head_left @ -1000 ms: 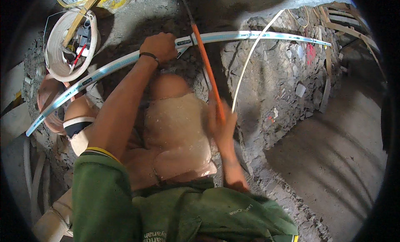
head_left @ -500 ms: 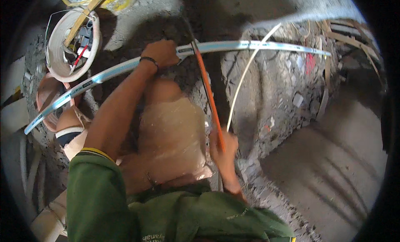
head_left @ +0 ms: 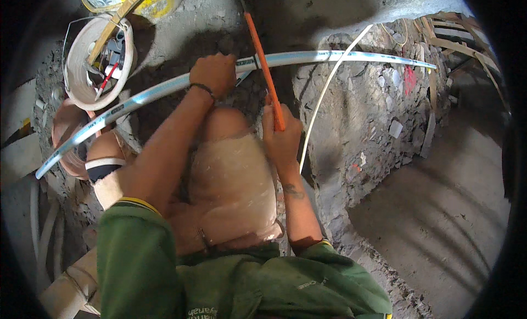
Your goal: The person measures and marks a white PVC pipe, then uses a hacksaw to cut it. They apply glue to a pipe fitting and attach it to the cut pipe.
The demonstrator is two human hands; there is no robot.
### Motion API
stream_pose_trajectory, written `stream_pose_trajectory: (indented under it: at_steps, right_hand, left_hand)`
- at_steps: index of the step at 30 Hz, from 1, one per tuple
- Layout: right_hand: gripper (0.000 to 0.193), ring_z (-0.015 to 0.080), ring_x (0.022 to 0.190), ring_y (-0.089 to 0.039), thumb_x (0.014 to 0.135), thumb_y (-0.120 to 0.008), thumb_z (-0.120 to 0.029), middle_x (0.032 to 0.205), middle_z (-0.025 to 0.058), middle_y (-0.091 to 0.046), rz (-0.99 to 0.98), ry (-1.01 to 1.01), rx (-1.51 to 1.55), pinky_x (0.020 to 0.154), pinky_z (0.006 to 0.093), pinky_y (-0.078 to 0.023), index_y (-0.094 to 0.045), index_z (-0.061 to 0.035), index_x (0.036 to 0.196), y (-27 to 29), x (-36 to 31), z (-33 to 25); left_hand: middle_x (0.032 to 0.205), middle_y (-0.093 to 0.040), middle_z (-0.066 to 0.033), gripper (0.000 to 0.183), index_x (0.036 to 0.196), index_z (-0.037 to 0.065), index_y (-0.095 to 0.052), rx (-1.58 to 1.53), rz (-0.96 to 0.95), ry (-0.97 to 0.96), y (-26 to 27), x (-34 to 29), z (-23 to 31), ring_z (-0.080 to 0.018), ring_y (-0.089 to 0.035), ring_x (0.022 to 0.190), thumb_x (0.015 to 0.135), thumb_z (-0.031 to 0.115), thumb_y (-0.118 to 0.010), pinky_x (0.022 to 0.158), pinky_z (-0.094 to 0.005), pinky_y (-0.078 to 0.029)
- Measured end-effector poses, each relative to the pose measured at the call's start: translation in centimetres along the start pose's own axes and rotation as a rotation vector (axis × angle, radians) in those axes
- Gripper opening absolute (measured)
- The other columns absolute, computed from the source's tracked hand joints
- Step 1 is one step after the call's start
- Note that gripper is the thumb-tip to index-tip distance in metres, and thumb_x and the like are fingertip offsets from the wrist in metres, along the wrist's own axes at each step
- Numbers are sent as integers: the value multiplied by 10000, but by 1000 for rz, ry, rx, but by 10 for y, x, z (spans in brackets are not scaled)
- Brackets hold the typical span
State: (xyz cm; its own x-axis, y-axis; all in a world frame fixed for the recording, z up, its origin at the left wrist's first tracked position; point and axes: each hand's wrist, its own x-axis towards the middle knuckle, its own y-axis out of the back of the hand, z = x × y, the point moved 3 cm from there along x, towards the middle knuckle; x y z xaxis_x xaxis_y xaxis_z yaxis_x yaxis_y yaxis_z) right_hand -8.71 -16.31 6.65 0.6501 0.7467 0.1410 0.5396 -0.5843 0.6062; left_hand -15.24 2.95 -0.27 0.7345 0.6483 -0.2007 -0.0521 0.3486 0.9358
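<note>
A long white-and-blue plastic pipe bows across in front of me from lower left to upper right. My left hand is closed around it, just left of the cutting spot. In my right hand is the near end of a hacksaw with an orange frame. The saw crosses the pipe a little right of my left hand, its far end pointing away from me. Its blade is hard to make out. Right of my right hand, a thin white tube rises and crosses the pipe.
At upper left a white bucket holds tools and a wooden strip. A yellow-and-white bucket is behind it, and a reddish bucket nearer. Broken concrete lies right of my knees; wooden strips lean at upper right.
My right hand has pushed the hacksaw away from me, so its far end sits farther forward. My left hand keeps its grip on the pipe.
</note>
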Motion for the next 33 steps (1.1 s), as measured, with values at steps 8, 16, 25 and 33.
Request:
stream_pose_trajectory:
  at_steps: [8, 16, 25, 33]
  right_hand:
    - [96, 332, 500, -595, 873, -668, -52, 598, 179, -568, -132, -243, -100, 473, 371, -450, -637, -7, 794, 86, -102, -31]
    - [159, 341, 514, -576, 920, -651, -136, 669, 197, -600, -59, -111, -117, 509, 415, -450, -634, 15, 877, 5, 3, 2]
    - [195, 315, 581, -633, 963, -576, -139, 694, 188, -610, -185, -27, -270, 551, 405, -483, -699, -24, 1061, 31, -46, 6]
    - [183, 110, 549, -526, 938, -642, -156, 624, 75, -554, 83, 48, -5, 521, 319, -425, -709, -10, 1025, 8, 6, -4]
  left_hand:
    - [970, -734, -180, 232, 970, 94, -753, -28, -152, 35, 2, 3, -8, -352, -728, 889, 836, 237, -628, 798, -466, -585]
    - [960, -729, -200, 244, 970, 81, -751, -23, -121, -10, -1, 9, 1, -369, -724, 885, 820, 236, -635, 805, -474, -584]
    - [984, -735, -199, 241, 963, 81, -755, -47, -139, 45, 3, 1, -7, -364, -727, 902, 822, 231, -631, 821, -464, -584]
    - [961, -723, -173, 279, 1055, 86, -701, 5, -218, -27, 0, 13, -15, -354, -717, 914, 850, 264, -636, 819, -478, -569]
